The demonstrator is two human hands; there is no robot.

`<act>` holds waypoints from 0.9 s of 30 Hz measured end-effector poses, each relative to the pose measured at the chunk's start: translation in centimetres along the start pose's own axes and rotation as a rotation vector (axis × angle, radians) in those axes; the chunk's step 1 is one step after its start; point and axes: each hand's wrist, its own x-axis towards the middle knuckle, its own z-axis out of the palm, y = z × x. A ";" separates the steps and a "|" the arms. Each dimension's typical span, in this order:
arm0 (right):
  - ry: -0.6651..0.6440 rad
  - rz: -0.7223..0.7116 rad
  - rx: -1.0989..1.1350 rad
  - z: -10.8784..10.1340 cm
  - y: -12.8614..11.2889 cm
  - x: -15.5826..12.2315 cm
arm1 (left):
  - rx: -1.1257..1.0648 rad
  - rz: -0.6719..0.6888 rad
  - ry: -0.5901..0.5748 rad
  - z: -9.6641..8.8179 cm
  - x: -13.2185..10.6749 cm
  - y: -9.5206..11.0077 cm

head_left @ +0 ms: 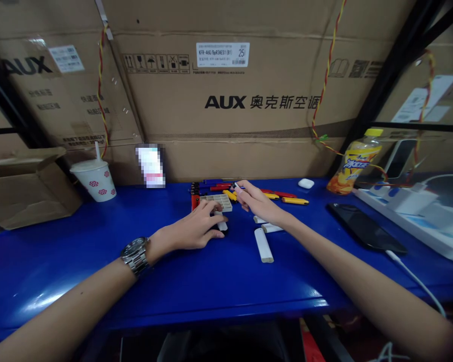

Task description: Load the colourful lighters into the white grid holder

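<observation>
My left hand (198, 226), with a steel watch on its wrist, rests on the blue table (98, 261), fingers curled round a small white piece (222, 224) just in front of a small white gridded tray (219, 201). My right hand (257, 202) hovers to the right of that tray, thumb and fingers pinched on a small light-coloured part whose shape I cannot make out. Several red, yellow and blue lighters (283, 196) lie in a row behind both hands. White lighter casings (263, 245) lie under my right wrist.
A paper cup with a straw (94, 180) and an open carton (26, 186) stand at the left. A yellow bottle (357, 168), a white earbud case (305, 183), a black phone (366, 227) on a cable and a white power strip (407, 208) sit at the right. Large cardboard boxes form the back wall.
</observation>
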 end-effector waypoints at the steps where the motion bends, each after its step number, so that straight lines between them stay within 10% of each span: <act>1: 0.013 0.001 -0.018 0.1 0.1 0.0 | 0.022 0.002 0.007 0.1 0.0 0.0; 6: 0.077 -0.035 0.026 0.2 0.6 0.2 | -0.053 -0.038 0.081 0.8 0.5 0.1; 14: 0.197 0.212 0.370 -0.2 0.4 0.1 | -0.618 -0.484 0.310 0.7 0.9 0.6; 27: 0.435 0.404 0.564 0.1 -1.3 0.1 | -0.407 -0.687 0.413 0.1 1.4 1.1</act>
